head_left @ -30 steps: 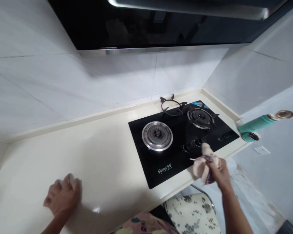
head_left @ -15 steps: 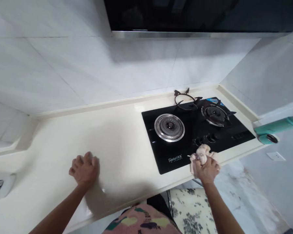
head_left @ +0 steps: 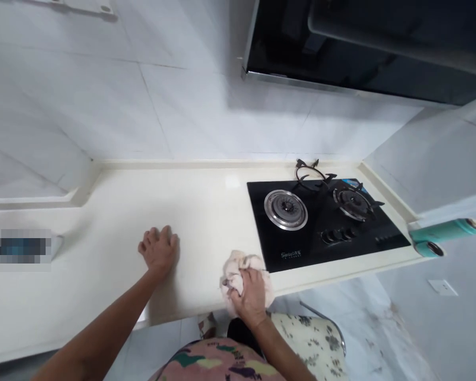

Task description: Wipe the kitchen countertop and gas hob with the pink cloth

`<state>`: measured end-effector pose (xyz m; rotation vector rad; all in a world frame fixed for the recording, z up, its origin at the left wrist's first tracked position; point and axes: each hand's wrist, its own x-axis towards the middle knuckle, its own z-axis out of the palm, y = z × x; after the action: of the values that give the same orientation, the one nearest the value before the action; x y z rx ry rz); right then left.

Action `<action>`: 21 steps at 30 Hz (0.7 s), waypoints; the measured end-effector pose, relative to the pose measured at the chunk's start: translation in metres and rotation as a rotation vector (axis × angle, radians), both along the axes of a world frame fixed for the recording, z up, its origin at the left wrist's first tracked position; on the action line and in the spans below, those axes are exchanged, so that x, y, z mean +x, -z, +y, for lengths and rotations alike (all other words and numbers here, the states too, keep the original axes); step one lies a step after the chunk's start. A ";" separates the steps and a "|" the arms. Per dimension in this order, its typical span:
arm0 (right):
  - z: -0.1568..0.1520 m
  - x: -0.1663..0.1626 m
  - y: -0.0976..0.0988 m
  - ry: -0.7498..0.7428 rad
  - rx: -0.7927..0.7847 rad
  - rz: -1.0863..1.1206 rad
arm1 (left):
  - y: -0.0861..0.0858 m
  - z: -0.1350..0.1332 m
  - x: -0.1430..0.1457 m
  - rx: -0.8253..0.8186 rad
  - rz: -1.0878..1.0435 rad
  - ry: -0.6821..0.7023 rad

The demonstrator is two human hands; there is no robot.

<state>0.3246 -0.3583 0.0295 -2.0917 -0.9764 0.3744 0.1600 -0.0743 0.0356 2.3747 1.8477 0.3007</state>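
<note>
My right hand is closed round a crumpled pale cloth and presses it on the cream countertop, at the front edge just left of the black glass gas hob. My left hand rests on the countertop further left, knuckles up and fingers curled under, with nothing seen in it. The hob has a bare steel burner on the left and a right burner with its pan support on. A loose pan support lies behind the hob.
A dark range hood hangs above the hob. White wall tiles run behind the counter. A teal flask lies at the counter's right end. A floral-cushioned stool stands below the counter. The counter steps back at the far left.
My right hand has carried the cloth left, from the hob's front edge by the knobs onto the countertop. My left hand stays on the counter. The view has swung left.
</note>
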 end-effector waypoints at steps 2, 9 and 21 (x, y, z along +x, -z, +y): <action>0.006 -0.005 -0.001 -0.029 0.066 0.085 | 0.002 -0.002 -0.004 0.008 -0.003 0.012; -0.029 0.101 -0.023 0.068 0.166 0.345 | 0.008 -0.005 -0.007 0.006 -0.034 0.011; -0.071 0.268 -0.037 0.361 -0.114 -0.143 | 0.013 -0.005 -0.006 -0.001 -0.091 0.020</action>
<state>0.5925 -0.4292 0.0661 -2.3691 -0.6481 0.0982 0.1537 -0.0797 0.0229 2.3357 1.7831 0.3980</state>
